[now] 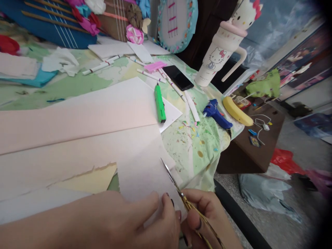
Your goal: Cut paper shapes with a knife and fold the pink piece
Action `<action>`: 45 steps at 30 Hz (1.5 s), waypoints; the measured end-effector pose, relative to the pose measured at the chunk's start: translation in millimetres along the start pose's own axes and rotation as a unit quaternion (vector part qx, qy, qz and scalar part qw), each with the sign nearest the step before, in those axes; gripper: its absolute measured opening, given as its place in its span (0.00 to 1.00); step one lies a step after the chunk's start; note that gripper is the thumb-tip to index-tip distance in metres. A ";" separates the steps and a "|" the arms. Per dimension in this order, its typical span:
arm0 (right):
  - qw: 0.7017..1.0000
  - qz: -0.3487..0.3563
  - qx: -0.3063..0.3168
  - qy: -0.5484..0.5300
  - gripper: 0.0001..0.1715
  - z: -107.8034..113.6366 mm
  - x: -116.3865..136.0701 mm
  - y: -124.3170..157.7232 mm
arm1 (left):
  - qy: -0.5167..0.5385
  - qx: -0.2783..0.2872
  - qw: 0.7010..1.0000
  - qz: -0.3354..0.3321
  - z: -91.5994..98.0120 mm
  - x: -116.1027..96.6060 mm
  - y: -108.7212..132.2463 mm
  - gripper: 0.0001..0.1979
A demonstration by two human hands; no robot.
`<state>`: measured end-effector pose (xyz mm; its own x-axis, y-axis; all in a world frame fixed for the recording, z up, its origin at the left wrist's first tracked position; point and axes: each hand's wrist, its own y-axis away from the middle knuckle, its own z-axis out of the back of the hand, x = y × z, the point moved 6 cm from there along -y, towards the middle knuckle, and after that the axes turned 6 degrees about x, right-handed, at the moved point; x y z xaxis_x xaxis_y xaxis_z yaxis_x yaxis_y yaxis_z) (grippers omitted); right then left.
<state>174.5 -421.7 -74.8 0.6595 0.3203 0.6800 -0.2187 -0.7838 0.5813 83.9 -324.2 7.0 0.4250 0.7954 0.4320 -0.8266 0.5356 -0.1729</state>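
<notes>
My right hand (207, 214) grips a pair of scissors (190, 204) with gold-coloured handles, their metal blades lying over the right edge of a pale sheet of paper (142, 173). Close beside it, my left hand (153, 221) pinches the near edge of that same sheet. A torn or cut gap in the paper, left of my fingers, shows a yellowish piece (90, 180) under it. Beyond the blades, a green utility knife (159, 105) rests on the stacked paper. Part of the scissor handles is hidden by my right hand.
A blue glue gun (218, 114) and a banana (237, 111) lie at the table's right edge. A tall white cup (216, 55) stands behind a black phone (178, 77). Rolled paper sticks (102, 65) and paper-craft instruments (176, 24) occupy the back.
</notes>
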 end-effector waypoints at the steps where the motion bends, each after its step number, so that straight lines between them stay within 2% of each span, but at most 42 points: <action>1: 1.000 0.007 0.000 0.002 0.38 -0.7 1.3 -0.3 | -0.007 -0.022 0.999 -0.027 0.8 -3.0 0.7 0.17; 3: 1.000 0.017 0.001 0.009 0.38 -2.2 4.3 -0.4 | -0.019 -0.070 0.995 -0.065 1.2 -6.2 3.0 0.17; 5: 1.000 0.011 0.008 0.023 0.37 -3.9 6.2 -0.3 | -0.024 -0.086 0.994 -0.064 -2.2 -5.1 4.3 0.17; 10: 1.000 -0.002 0.012 0.018 0.37 -3.9 5.4 -0.7 | -0.029 -0.087 0.993 -0.072 -6.9 -9.6 6.4 0.18; 18: 1.000 -0.002 -0.012 -0.012 0.36 -4.2 1.0 -1.6 | 0.005 -0.121 0.992 -0.041 -8.6 -14.8 10.3 0.13; 25: 1.000 0.003 -0.011 -0.002 0.35 -4.0 0.9 -4.6 | 0.028 -0.102 0.994 0.016 -10.7 -16.6 11.5 0.13; 32: 1.000 0.015 -0.006 -0.020 0.34 -7.3 2.0 -3.3 | 0.084 -0.118 0.989 -0.018 -9.0 0.4 8.6 0.17; 37: 0.999 0.015 0.002 -0.030 0.29 -9.1 4.0 -5.6 | 0.061 -0.126 0.989 -0.049 -5.7 -2.5 6.7 0.14; 43: 0.998 0.013 0.005 -0.055 0.28 -11.0 5.1 -7.0 | 0.099 -0.102 0.990 -0.010 -7.5 2.8 7.5 0.16; 45: 0.998 0.015 0.007 -0.061 0.28 -11.5 4.2 -6.5 | 0.093 -0.095 0.991 -0.015 -7.9 3.4 8.2 0.16</action>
<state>170.4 -409.1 -70.6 0.7357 0.2310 0.6367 -0.2291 -0.7998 0.5549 81.5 -314.9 0.0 0.5229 0.8079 0.2720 -0.7361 0.5888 -0.3339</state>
